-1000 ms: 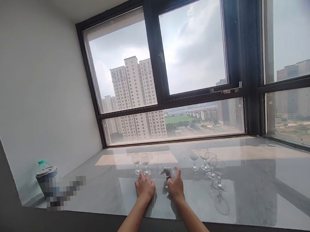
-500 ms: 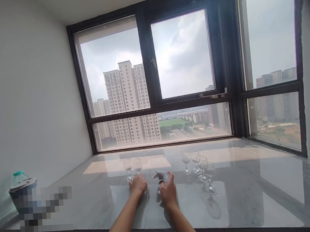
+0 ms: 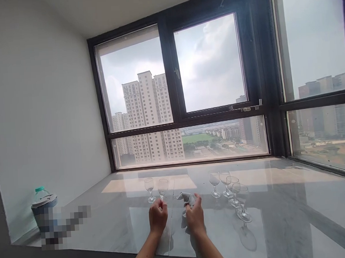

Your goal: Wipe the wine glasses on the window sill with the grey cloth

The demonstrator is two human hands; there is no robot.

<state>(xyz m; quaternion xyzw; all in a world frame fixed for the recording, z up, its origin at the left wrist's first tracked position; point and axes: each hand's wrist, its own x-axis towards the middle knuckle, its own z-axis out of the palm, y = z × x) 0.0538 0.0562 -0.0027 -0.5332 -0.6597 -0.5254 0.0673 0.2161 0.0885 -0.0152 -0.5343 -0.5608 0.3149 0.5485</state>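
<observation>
Left hand (image 3: pixel 159 217): fingers curled in tight, gripping a glass (image 3: pixel 163 186) low on its stem
Right hand (image 3: pixel 195 219): clasped around a cloth (image 3: pixel 187 198), just beside the left one but apart from it
Glass: midway along the sill (image 3: pixel 108 224), between its front and back edges, bowl up; the base is hidden by the hand, so I cannot tell if it touches the surface
Cloth: grey, bunched, its loose end sticking out toward the back edge
Side glass (image 3: pixel 149 183): upright on the sill, just left of the gripped one
4 glasses (image 3: pixel 214 178): upright on the sill, right of the cloth, in a slanting row from nearer the back edge toward the front edge, overlapping in view; the foremost shows a clear reflection
Tub (image 3: pixel 45 214): dark, white-lidded, near the front left corner of the sill, partly blurred
Bottle (image 3: pixel 39 191): green-capped, just behind the tub, by the wall (image 3: pixel 44 112)
Window (image 3: pixel 211 65): dark-framed, above the back edge; towers (image 3: pixel 149 107) and a field (image 3: pixel 197 138) outside, under cloud
</observation>
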